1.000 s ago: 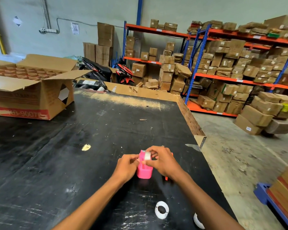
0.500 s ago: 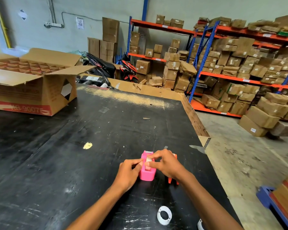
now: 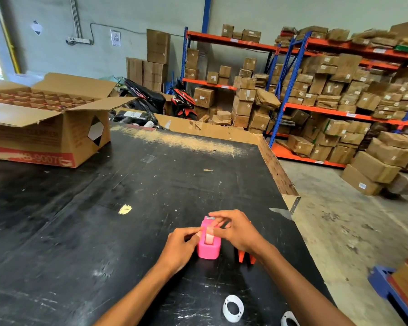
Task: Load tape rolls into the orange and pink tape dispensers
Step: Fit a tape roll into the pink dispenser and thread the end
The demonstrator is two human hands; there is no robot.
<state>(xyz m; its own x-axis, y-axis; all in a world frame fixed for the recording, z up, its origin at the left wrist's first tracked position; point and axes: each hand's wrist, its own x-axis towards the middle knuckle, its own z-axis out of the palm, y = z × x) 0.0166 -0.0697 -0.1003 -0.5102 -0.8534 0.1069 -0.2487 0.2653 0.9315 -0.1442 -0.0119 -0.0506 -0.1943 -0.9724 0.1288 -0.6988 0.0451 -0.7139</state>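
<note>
A pink tape dispenser [image 3: 208, 249] stands on the black table [image 3: 104, 220] with a tape roll [image 3: 209, 237] sitting in its slot. My left hand [image 3: 180, 247] grips the dispenser's left side, thumb at the roll. My right hand [image 3: 237, 230] rests over its right side, fingers reaching toward the metal cutter at the far end. The orange dispenser [image 3: 245, 257] stands just right of the pink one, mostly hidden under my right wrist. Two white tape rolls lie near the front edge, one [image 3: 233, 308] flat between my forearms, the other [image 3: 289, 320] partly under my right arm.
An open cardboard box [image 3: 47, 130] with divider cells sits at the table's far left. A cardboard strip [image 3: 278, 170] lines the table's right edge. Beyond are shelves [image 3: 327, 109] of cartons and parked motorbikes [image 3: 156, 100]. A blue pallet [image 3: 386, 281] lies at floor right.
The roll, held above the pink dispenser a second ago, now sits down in its slot. My right fingers have shifted toward the cutter end. The camera view has moved slightly.
</note>
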